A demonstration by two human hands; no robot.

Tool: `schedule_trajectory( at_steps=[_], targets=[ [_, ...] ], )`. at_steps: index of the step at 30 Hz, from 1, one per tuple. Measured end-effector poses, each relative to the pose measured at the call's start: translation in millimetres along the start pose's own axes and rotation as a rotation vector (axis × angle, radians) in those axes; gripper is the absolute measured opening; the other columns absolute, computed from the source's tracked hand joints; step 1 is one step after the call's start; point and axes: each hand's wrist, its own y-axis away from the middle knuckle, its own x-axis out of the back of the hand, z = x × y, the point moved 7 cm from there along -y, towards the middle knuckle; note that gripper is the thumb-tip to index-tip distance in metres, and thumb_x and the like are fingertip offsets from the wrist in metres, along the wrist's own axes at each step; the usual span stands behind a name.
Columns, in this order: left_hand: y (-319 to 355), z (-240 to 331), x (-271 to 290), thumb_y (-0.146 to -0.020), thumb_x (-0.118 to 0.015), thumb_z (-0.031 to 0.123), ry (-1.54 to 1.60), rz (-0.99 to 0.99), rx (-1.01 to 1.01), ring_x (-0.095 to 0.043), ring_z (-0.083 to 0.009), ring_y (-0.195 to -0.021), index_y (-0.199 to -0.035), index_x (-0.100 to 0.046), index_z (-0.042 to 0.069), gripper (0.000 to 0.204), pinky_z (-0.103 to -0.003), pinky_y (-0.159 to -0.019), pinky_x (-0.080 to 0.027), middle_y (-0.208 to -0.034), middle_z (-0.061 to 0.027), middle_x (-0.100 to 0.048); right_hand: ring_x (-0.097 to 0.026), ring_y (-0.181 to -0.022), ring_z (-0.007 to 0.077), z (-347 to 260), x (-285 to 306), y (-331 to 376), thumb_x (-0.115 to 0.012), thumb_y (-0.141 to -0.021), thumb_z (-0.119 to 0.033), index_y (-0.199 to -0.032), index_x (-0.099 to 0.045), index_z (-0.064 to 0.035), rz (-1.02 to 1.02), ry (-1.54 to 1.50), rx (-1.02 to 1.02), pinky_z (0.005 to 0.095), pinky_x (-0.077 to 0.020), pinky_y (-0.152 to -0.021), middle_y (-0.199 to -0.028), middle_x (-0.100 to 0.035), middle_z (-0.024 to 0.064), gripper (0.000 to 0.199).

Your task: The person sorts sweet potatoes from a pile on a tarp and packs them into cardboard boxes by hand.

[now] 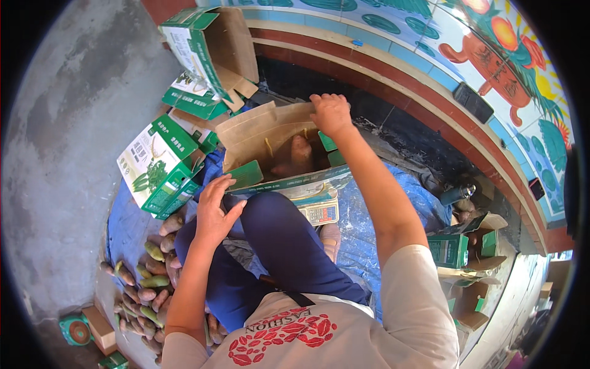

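Head view looks down on a person seated over a blue tarp (381,215), with an open cardboard box (276,141) standing on a small weighing scale (319,212) just beyond the knees. The right hand (330,114) curls over the far flap of the box, fingers closed on its edge; the left hand (215,209) lies spread and flat at the box's near-left corner, touching a green flap and holding nothing. Inside the box a few reddish-brown fruits (298,154) show at the bottom, so I judge the filling only begun — most of the interior is bare cardboard. A heap of green and brown fruits (144,289) lies on the tarp's left edge, beside the left thigh, apparently not yet boxed. Several green-and-white boxes (163,166) stand or lie along the tarp's far-left corner, some with flaps open; whether any is full cannot be told. More small boxes (458,249) sit at the right edge. The scale's display is partly covered by the box and too small to make out, the box's far inner wall is in shadow, and the right palm is hidden — only the knuckles show.
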Motion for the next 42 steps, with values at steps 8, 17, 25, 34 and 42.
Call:
schedule_trajectory(
  at_steps=[8, 17, 25, 34, 42],
  targets=[
    [-25, 40, -26, -0.062, -0.075, 0.015, -0.366, -0.1, -0.253, -0.054, -0.029, -0.098, -0.098, -0.061, 0.006, 0.039, -0.039, -0.088, -0.04, -0.097, -0.0107, -0.062, -0.056, -0.092, 0.0208, -9, -16, 39, -0.061, -0.076, -0.026, -0.082, -0.067, -0.014, 0.095, 0.017, 0.059, 0.0336, -0.046, -0.076, -0.086, -0.06, 0.0039, 0.015],
    [-25, 34, -56, -0.064, -0.071, 0.012, -0.461, -0.243, -0.249, -0.056, -0.0262, -0.08, -0.079, -0.064, 0.007, 0.018, -0.038, -0.072, -0.042, -0.076, -0.0065, -0.061, -0.057, -0.08, 0.0226, -12, 21, 77, -0.06, -0.072, -0.02, -0.068, -0.062, -0.012, 0.331, -0.098, 0.154, 0.0346, -0.0446, -0.071, -0.074, -0.058, 0.0052, 0.009],
    [-33, 119, -58, -0.064, -0.069, 0.014, -0.444, -0.19, -0.572, -0.053, -0.0229, -0.069, -0.066, -0.057, 0.009, 0.013, -0.035, -0.068, -0.039, -0.064, -0.0035, -0.053, -0.058, -0.072, 0.0268, 77, 77, 166, -0.065, -0.072, -0.018, -0.067, -0.059, -0.0084, 0.501, -0.25, -0.12, 0.0381, -0.0471, -0.063, -0.07, -0.057, 0.0074, 0.012],
    [-15, 235, -118, -0.063, -0.063, 0.011, -0.169, -0.287, -0.966, -0.052, -0.0197, -0.067, -0.06, -0.051, 0.012, 0.012, -0.038, -0.076, -0.041, -0.061, -0.0013, -0.048, -0.057, -0.072, 0.0304, 154, 153, 351, -0.066, -0.075, -0.014, -0.071, -0.056, -0.0043, 0.406, -0.03, -0.534, 0.0399, -0.0449, -0.062, -0.071, -0.055, 0.0106, 0.015],
    [67, 264, -235, -0.066, -0.06, 0.012, 0.095, -0.583, -1.101, -0.052, -0.0185, -0.071, -0.063, -0.052, 0.013, 0.009, -0.04, -0.082, -0.041, -0.064, 0.0005, -0.05, -0.056, -0.071, 0.0307, 179, 145, 505, -0.063, -0.077, -0.016, -0.07, -0.056, -0.0052, 0.207, 0.162, -0.809, 0.0418, -0.0447, -0.063, -0.072, -0.057, 0.0111, 0.015]
  ],
)
